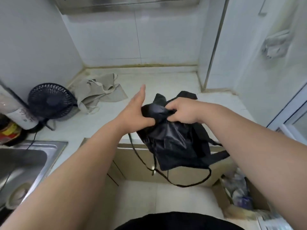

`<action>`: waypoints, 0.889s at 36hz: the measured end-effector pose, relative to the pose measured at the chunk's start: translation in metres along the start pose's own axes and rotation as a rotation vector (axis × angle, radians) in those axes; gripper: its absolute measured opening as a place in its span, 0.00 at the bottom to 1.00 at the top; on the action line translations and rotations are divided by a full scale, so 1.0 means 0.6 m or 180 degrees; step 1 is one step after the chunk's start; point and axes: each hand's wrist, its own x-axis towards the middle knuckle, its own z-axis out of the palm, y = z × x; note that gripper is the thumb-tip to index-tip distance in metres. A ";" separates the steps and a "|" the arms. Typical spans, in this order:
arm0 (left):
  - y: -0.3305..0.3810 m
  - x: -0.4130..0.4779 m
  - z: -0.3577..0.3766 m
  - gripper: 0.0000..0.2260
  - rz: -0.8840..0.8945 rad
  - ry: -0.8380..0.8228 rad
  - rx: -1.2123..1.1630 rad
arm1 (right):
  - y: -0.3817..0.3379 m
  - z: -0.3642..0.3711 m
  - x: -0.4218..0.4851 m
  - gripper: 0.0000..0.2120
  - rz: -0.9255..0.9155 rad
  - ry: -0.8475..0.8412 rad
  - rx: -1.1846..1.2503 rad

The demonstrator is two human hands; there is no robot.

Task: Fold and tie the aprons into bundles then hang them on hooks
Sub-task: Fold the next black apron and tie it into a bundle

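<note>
Brightly, evenly lit in cool white, seemingly from overhead. Throws only faint shadows on the countertop (166, 83). Gleams dully off the sink (49, 146) and the black apron (174, 140). Bends hard toward the edges; blurs throughout, worst at right.

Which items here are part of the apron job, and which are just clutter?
Job:
black apron
right hand, gripping it
left hand, touching it
beige apron, on counter

Clutter:
fan
sink
cardboard box
</note>
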 end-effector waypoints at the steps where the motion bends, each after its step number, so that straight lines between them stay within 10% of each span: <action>1: 0.006 -0.017 -0.004 0.49 0.0287 0.0025 -0.0142 | -0.015 0.011 -0.010 0.04 -0.0026 -0.0068 -0.0160; 3: 0.007 -0.041 -0.010 0.46 0.0526 -0.0139 -0.0118 | -0.040 0.029 -0.029 0.09 -0.0045 -0.0025 -0.0234; 7: -0.008 -0.088 -0.006 0.09 0.0467 -0.0533 0.0372 | -0.058 0.063 -0.063 0.06 0.0074 0.0699 0.0201; 16: -0.057 -0.166 0.020 0.10 0.0046 0.0128 -0.1556 | -0.049 0.185 -0.144 0.36 0.1244 0.2596 0.1035; 24: -0.070 -0.217 0.013 0.07 -0.0081 0.0222 -0.2926 | -0.040 0.282 -0.163 0.62 0.1939 0.1011 0.3983; 29: -0.094 -0.234 0.000 0.05 -0.0262 0.0224 -0.3054 | -0.048 0.272 -0.159 0.18 0.1806 0.1033 0.4331; 32: -0.132 -0.235 -0.019 0.07 -0.0541 0.0358 -0.2420 | -0.063 0.243 -0.150 0.10 0.1614 0.1410 0.3782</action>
